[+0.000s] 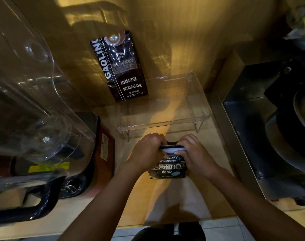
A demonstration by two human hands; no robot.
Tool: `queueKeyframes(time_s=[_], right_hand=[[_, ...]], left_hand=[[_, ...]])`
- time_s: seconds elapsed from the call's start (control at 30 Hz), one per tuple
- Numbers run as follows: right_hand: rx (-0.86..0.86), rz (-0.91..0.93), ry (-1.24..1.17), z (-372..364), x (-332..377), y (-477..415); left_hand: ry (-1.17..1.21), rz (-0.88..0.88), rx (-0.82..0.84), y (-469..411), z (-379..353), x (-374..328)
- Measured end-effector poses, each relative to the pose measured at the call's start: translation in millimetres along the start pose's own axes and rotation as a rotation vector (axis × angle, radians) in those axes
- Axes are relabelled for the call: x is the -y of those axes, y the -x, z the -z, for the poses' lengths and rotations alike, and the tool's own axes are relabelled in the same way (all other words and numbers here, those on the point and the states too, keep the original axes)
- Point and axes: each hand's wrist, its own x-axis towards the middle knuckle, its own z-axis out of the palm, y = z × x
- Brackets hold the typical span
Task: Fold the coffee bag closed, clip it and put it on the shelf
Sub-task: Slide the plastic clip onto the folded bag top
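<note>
A small black coffee bag [168, 166] with white lettering stands on the wooden counter, its top folded over. A pale bar-shaped clip [172, 149] lies across the fold. My left hand [146, 152] grips the bag's top and the clip's left end. My right hand [195, 153] grips the right end. Just behind the bag stands a clear acrylic shelf [165, 122], with nothing on its top. A second, taller black coffee bag [121, 66] leans against the back wall, behind the shelf's left end.
A large clear blender jug [26, 94] with a black handle fills the left side, over a brown-and-black base [96, 153]. A steel appliance [252, 119] with dark pans stands at the right. The counter's front edge [165, 223] runs below my arms.
</note>
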Motion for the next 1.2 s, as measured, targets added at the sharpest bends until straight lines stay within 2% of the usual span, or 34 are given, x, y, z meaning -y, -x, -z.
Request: queueKeyframes(time_s=[0.3,0.57,0.87,1.2], right_hand=[[0.036,0.035,-0.003,8.9,-3.2,-3.3],[0.115,0.1,0.02,9.3,4.3,-5.7],[0.06,0.077,0.014,7.1,5.0,-2.6],[0.088,0.083,0.093,10.1,6.7,-8.4]], left_hand=[[-0.037,-0.032,-0.096,3.6,-3.5,-6.1],[-0.012,-0.051,-0.092,8.9,-8.3,-5.8],[0.073,0.053,-0.067,19.5,0.4,17.4],[0.104,0.09,-0.188,18.3,-3.0,20.0]])
